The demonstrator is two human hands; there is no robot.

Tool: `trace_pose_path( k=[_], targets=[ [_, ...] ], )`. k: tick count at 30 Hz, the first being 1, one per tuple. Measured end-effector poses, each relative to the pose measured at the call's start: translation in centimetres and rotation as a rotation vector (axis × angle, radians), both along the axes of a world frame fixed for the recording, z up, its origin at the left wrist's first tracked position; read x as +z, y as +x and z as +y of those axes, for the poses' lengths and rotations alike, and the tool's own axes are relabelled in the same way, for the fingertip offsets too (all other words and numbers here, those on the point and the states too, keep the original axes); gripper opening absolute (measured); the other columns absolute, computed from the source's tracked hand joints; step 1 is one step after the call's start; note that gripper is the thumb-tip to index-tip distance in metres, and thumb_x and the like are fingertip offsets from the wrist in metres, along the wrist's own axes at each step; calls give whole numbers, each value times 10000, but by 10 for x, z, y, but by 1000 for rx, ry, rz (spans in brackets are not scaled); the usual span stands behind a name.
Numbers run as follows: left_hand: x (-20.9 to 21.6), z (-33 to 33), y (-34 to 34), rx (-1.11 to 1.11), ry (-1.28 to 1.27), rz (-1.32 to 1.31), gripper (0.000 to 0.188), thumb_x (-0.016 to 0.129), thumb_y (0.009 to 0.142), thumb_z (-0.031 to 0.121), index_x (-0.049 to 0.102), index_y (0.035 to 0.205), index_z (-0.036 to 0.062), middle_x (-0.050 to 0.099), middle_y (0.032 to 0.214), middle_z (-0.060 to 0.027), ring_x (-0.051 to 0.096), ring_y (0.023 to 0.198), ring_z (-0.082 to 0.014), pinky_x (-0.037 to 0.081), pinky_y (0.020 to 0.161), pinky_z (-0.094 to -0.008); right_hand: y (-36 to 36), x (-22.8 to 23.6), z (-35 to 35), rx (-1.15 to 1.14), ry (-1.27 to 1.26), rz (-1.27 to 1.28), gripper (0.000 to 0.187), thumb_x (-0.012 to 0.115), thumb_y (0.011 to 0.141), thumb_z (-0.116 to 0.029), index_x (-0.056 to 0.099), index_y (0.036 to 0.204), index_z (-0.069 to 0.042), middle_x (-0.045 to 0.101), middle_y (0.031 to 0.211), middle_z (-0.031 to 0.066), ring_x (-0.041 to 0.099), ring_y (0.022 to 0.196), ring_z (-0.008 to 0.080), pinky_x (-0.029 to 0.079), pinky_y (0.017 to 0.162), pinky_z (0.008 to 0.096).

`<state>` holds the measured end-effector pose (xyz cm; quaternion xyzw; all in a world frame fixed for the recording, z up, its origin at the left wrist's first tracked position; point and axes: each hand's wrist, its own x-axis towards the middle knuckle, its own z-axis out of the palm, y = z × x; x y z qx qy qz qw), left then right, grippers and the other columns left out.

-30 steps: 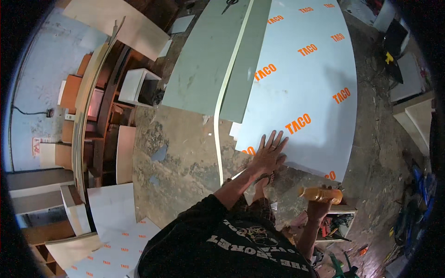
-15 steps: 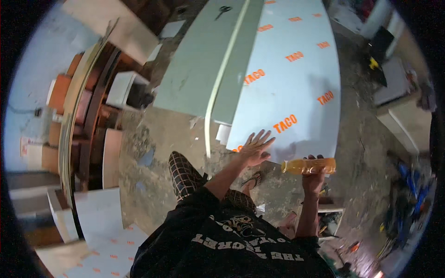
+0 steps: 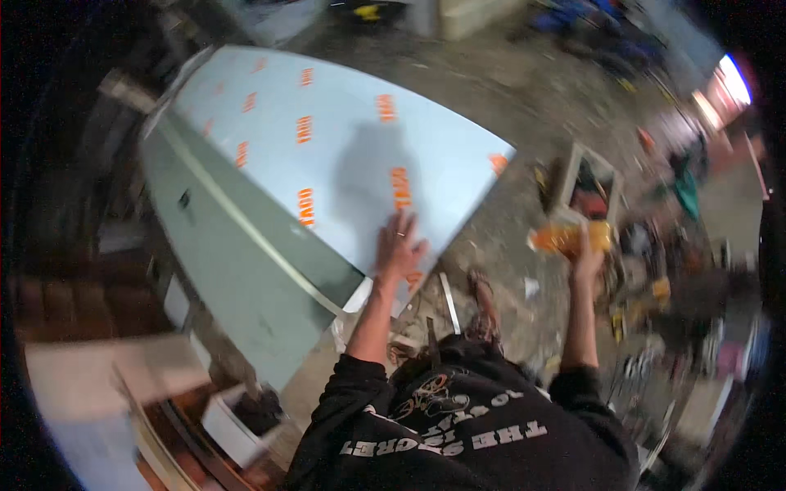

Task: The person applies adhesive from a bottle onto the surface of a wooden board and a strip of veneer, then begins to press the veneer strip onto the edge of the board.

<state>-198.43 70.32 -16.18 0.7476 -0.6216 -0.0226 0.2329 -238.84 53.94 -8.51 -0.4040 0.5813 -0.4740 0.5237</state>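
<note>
My left hand [image 3: 399, 248] rests with its fingers spread on the near end of a white sheet [image 3: 446, 155] with orange print. The sheet covers one side of a larger grey-green board [image 3: 237, 286]. A pale narrow strip [image 3: 237, 214] runs lengthwise along the bare green side. Off to the right, my right hand [image 3: 586, 263] is wrapped round a clear bottle [image 3: 561, 239] of orange-yellow liquid. The bottle lies sideways in my grip, above the floor and apart from the sheet. Motion blur softens its details.
A small dark object [image 3: 184, 199] lies on the green board. An open pale box [image 3: 566, 195] with things inside stands beyond the bottle. Assorted clutter [image 3: 639, 245] spreads over the floor at right. Lower left are a white box [image 3: 237, 434] and long wooden boards [image 3: 147, 434].
My view has turned to the right, so the board now slants to the upper left. The bottle has moved away from the sheet's edge. My left hand stays on the sheet.
</note>
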Motion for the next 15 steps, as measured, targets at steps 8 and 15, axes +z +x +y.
trace_pose_path(
  k=[8, 15],
  targets=[
    [14, 40, 12, -156, 252, -34, 718, 509, 949, 495, 296, 1539, 147, 220, 1611, -150, 206, 1473, -387, 182, 1150, -620, 16, 3, 180, -296, 125, -636, 595, 689, 890, -470, 493, 1268, -53, 554, 1186, 76, 566, 1115, 245, 521, 899, 457],
    [13, 39, 16, -158, 288, -41, 731, 533, 931, 488, 306, 1539, 153, 206, 1618, -142, 188, 1481, -379, 166, 1144, -640, 35, -29, 147, -312, -6, -405, 369, 682, 918, -276, 524, 1142, -29, 614, 995, 93, 640, 914, 213, 526, 817, 376]
  ],
)
